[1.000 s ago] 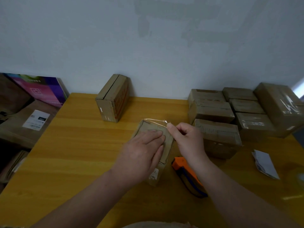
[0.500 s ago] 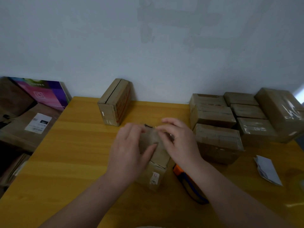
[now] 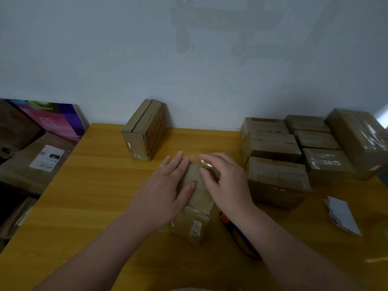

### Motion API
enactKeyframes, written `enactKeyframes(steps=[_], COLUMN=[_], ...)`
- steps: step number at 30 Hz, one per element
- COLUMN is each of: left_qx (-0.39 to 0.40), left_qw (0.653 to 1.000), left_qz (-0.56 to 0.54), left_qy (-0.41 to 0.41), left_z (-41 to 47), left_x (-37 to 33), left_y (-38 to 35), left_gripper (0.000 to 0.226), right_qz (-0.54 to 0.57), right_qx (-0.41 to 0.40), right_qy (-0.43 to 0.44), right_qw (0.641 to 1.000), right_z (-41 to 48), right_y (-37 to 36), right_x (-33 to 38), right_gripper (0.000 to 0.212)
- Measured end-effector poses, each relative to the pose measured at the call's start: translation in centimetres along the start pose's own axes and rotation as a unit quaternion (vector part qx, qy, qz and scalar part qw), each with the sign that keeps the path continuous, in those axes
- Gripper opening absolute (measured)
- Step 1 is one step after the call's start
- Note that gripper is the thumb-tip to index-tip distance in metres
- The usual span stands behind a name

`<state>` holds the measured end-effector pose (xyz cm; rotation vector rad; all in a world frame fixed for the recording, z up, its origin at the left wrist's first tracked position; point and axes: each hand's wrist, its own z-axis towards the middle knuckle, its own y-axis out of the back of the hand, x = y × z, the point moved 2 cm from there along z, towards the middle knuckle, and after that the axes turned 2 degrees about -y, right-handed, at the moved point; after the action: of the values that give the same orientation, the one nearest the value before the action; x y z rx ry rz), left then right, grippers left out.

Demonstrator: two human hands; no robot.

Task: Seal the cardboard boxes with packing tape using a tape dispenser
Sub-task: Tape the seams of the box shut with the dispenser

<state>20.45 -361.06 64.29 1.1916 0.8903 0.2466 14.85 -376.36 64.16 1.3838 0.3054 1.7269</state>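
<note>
Head | left hand (image 3: 165, 192); right hand (image 3: 226, 181); both flat, grip apart, pressing box (image 3: 196, 208)

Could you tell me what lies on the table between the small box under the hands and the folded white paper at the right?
In the head view, the orange tape dispenser, mostly hidden by the right forearm, then bare table up to the paper.

Small cardboard box (image 3: 196, 204) at the table's (image 3: 84, 206) centre under both hands, bare table open to its left and front, upright box (image 3: 144, 131) behind-left, stacked boxes (image 3: 277, 177) crowding its right, tape dispenser (image 3: 239, 236) just beside its right, folded paper (image 3: 342, 215) far right.
</note>
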Motion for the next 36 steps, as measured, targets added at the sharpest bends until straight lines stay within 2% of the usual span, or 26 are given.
enactKeyframes(steps=[4, 9, 16, 19, 21, 23, 25, 27, 29, 33, 36], left_qx=[0.021, 0.036, 0.023, -0.016, -0.072, -0.137, -0.18, -0.195, -0.194, -0.194, -0.198], left_qw=[0.999, 0.999, 0.996, 0.995, 0.991, 0.982, 0.975, 0.974, 0.975, 0.976, 0.976], left_qz=[0.041, 0.041, 0.063, 0.065, 0.048, 0.037, 0.024, 0.013, 0.003, -0.006, -0.018], left_qy=[0.003, -0.001, -0.052, -0.074, -0.098, -0.121, -0.126, -0.119, -0.106, -0.097, -0.094], left_z=[0.3, 0.2, -0.3, -0.6, -0.9, -1.3, -1.6, -1.7, -1.6, -1.6, -1.5], left_x=[0.0, -0.1, -0.7, -1.0, -1.4, -1.5, -1.5, -1.4, -1.5, -1.5, -1.5], left_y=[0.3, 0.5, 0.3, 0.2, 0.3, 0.0, -0.3, -0.4, -0.5, -0.7, -0.7], left_gripper=[0.081, 0.076, 0.066, 0.061, 0.055, 0.046, 0.041, 0.039, 0.037, 0.035, 0.038], right_qz=[0.015, 0.021, 0.038, 0.074, 0.124, 0.162, 0.167, 0.161, 0.151, 0.093, 0.008], right_qx=[-0.011, -0.013, -0.013, 0.002, 0.023, 0.054, 0.108, 0.152, 0.172, 0.179, 0.209], right_qy=[-0.005, -0.009, -0.013, -0.034, -0.074, -0.112, -0.127, -0.112, -0.084, -0.013, 0.041], right_qw=[1.0, 1.0, 0.999, 0.997, 0.989, 0.979, 0.972, 0.969, 0.97, 0.979, 0.977], right_z=[0.1, 0.1, -0.2, -0.2, -0.2, -0.1, 0.0, -0.2, -0.4, -0.4, -0.5], right_y=[-0.1, -0.2, -0.4, -0.3, -0.1, 0.3, 0.6, 0.8, 0.8, 1.4, 2.0], right_x=[-0.1, -0.2, -0.6, -1.0, -1.5, -2.2, -2.9, -3.4, -3.3, -3.3, -3.3], right_gripper=[0.03, 0.03, 0.037, 0.055, 0.067, 0.068, 0.057, 0.043, 0.039, 0.05, 0.057])
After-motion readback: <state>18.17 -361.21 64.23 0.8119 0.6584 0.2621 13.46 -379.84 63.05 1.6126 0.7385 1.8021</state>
